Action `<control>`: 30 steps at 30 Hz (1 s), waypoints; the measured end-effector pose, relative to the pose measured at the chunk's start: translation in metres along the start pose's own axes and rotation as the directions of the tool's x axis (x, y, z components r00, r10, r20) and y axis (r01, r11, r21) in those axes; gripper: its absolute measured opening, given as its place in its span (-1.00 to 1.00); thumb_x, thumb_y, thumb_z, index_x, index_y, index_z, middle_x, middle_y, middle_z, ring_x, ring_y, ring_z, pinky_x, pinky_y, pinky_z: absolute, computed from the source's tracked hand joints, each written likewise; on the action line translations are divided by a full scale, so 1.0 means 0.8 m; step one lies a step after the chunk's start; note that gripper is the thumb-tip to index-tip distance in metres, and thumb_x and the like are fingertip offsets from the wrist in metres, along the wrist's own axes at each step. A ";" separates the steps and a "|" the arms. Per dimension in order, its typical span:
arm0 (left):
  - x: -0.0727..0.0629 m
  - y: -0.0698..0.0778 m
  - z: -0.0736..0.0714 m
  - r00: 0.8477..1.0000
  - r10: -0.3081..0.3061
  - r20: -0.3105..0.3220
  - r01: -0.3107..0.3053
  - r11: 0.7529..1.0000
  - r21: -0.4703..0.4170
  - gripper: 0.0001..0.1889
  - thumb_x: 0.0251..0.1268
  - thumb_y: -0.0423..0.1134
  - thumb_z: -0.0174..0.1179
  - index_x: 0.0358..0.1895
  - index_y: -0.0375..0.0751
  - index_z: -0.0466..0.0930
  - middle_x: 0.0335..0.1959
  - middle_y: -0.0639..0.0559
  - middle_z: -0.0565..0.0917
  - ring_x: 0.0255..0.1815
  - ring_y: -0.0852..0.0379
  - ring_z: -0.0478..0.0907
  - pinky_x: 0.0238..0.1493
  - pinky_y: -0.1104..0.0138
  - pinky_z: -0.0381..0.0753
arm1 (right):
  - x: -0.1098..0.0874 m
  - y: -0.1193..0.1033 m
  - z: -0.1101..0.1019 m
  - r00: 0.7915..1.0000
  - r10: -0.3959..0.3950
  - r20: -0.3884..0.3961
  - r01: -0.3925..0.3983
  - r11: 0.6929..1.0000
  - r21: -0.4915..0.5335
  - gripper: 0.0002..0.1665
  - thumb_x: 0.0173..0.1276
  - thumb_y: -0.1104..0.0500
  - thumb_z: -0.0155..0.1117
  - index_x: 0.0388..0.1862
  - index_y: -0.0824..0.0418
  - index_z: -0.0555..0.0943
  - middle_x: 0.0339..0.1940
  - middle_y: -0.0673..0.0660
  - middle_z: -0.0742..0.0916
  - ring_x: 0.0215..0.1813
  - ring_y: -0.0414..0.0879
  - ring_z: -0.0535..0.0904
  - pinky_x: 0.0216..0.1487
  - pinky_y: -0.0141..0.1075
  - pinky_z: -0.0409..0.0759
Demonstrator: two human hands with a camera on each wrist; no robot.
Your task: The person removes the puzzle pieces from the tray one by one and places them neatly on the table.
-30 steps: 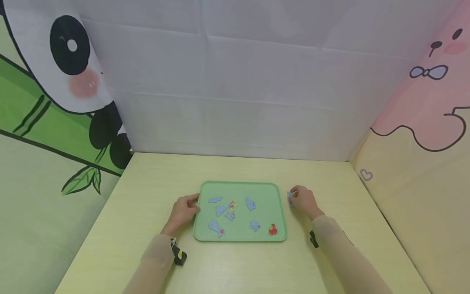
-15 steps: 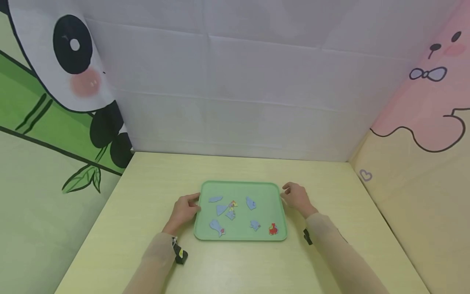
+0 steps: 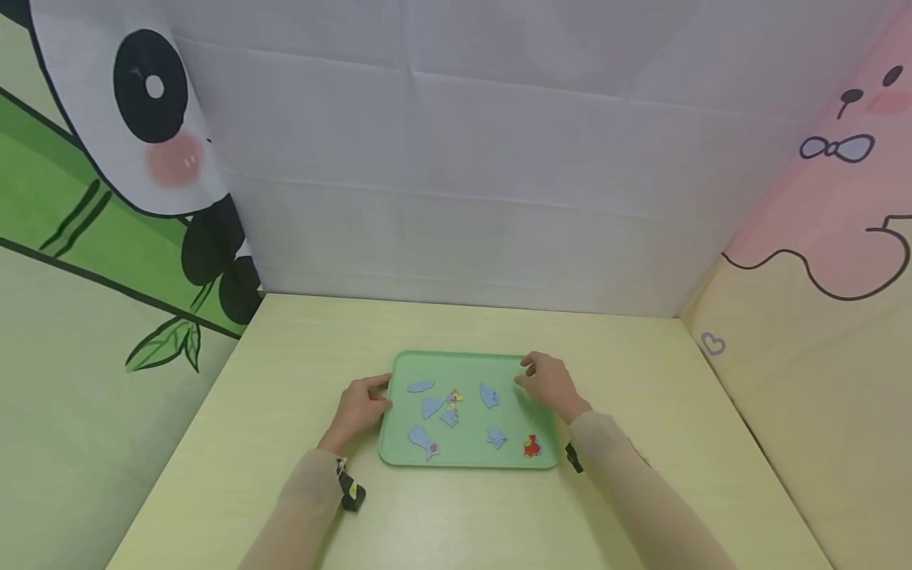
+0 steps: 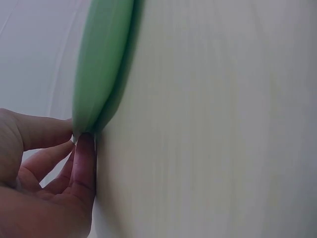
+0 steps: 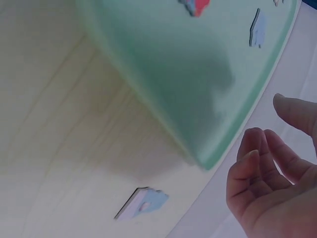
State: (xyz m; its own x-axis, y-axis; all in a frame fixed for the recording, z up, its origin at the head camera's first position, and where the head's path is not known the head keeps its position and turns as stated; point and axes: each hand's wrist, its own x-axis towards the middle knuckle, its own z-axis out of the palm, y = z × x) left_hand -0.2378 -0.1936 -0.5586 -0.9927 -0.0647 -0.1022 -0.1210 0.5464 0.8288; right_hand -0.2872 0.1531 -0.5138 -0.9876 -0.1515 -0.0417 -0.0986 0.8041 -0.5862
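In the head view a green tray (image 3: 466,455) lies on the table, with several flat jigsaw pieces spread in it. Most are pale blue, such as the star-like jigsaw piece (image 3: 496,437); a red one (image 3: 532,446) sits near the bottom right corner. My left hand (image 3: 359,412) grips the tray's left rim between thumb and fingers. Over the tray's upper right corner hovers my right hand (image 3: 549,385), holding nothing, its fingers loosely bent. One more light-blue jigsaw piece (image 5: 143,203) lies on the table beside the tray in the right wrist view, hidden in the head view.
The pale wooden table (image 3: 456,522) extends around the tray on all sides. A white sheet (image 3: 456,198) hangs behind its far edge. Cartoon-printed panels, a panda (image 3: 164,174) and a pink figure (image 3: 834,206), stand at left and right.
My right hand has left the blue piece beside the tray and moved left, over the tray's upper right corner. My left hand stays on the left rim.
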 end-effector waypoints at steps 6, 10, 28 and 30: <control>-0.001 0.000 -0.001 1.000 0.008 -0.005 -0.008 1.000 -0.004 -0.42 0.08 -0.50 0.22 0.27 -0.33 0.44 0.05 -0.18 0.59 -0.42 0.09 0.50 -0.42 0.31 0.49 | -0.001 -0.015 0.005 0.999 -0.011 0.033 0.011 1.000 0.014 -0.52 0.21 0.11 0.38 0.06 0.31 0.56 -0.20 0.18 0.67 -0.20 0.04 0.59 -0.21 -0.13 0.56; -0.001 -0.001 0.000 1.000 0.002 0.005 -0.002 1.000 -0.011 -0.42 0.08 -0.49 0.22 0.27 -0.34 0.44 0.04 -0.18 0.59 -0.41 0.11 0.50 -0.42 0.31 0.50 | -0.001 -0.018 0.012 0.998 -0.018 0.058 0.017 1.000 0.015 -0.51 0.18 0.13 0.41 0.04 0.33 0.57 -0.23 0.18 0.67 -0.22 0.02 0.58 -0.22 -0.13 0.55; -0.004 0.000 -0.002 1.000 -0.004 -0.013 0.003 1.000 -0.025 -0.43 0.09 -0.49 0.23 0.26 -0.34 0.44 0.11 -0.20 0.56 -0.35 0.11 0.55 -0.38 0.31 0.53 | -0.005 -0.030 0.042 0.986 -0.055 0.155 0.061 0.998 -0.034 -0.47 0.02 -0.01 0.52 -0.09 0.25 0.63 -0.22 0.07 0.65 -0.18 -0.06 0.53 -0.12 -0.17 0.51; -0.004 0.000 -0.002 1.000 -0.003 -0.016 0.002 1.000 -0.026 -0.44 0.09 -0.49 0.23 0.26 -0.34 0.45 0.11 -0.19 0.57 -0.35 0.11 0.55 -0.37 0.31 0.53 | -0.006 -0.032 0.043 0.986 -0.051 0.157 0.058 0.998 -0.036 -0.49 0.03 -0.02 0.52 -0.10 0.24 0.63 -0.24 0.06 0.64 -0.21 -0.07 0.52 -0.13 -0.19 0.51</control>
State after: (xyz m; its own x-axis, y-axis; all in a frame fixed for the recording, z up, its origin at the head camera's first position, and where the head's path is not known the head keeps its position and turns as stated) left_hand -0.2344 -0.1946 -0.5572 -0.9922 -0.0796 -0.0956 -0.1233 0.5243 0.8426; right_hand -0.2757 0.1133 -0.5263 -0.9496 -0.2811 -0.1385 -0.1596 0.8141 -0.5584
